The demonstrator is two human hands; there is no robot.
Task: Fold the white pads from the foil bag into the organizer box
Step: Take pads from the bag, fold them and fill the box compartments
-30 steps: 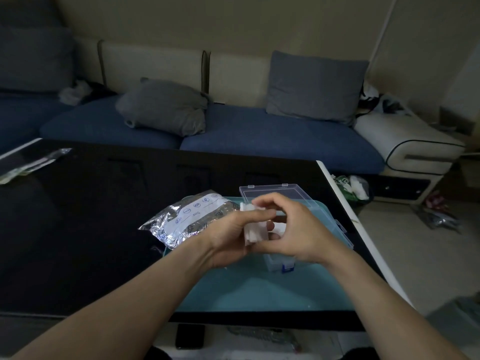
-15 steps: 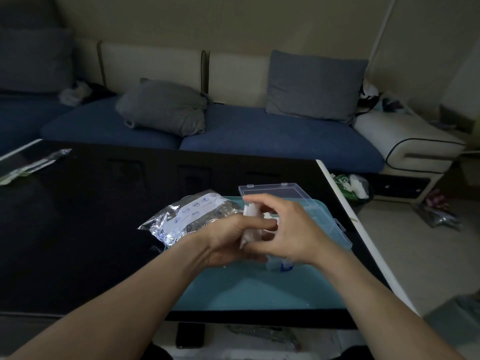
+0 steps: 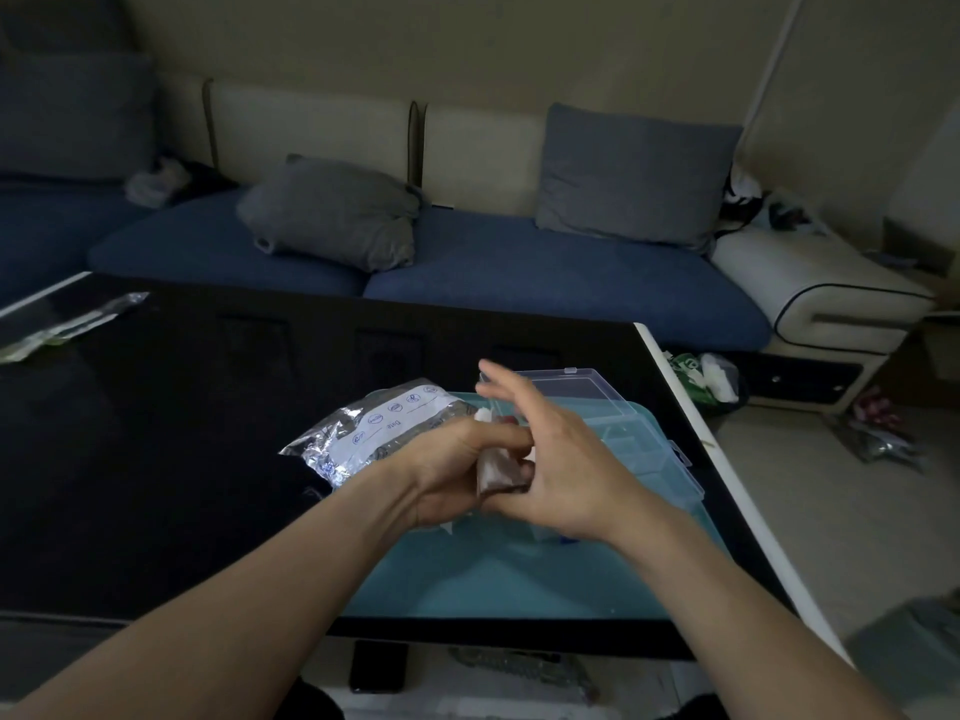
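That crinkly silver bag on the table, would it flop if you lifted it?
Probably: the foil bag looks creased and slumped, so it is likely soft and light. Its shiny skin may be slippery on the glossy table.

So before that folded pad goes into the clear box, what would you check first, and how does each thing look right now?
1. Pad held: ok, left hand grips it.
2. Fold finished: cannot tell, it sits in shadow between the hands.
3. Right hand free to guide: ok, fingers spread open.
4. Organizer box lid open: ok.
5. Free compartment: cannot tell, right hand covers much of the box.
6. Foil bag clear of the box: ok, it lies left of it.
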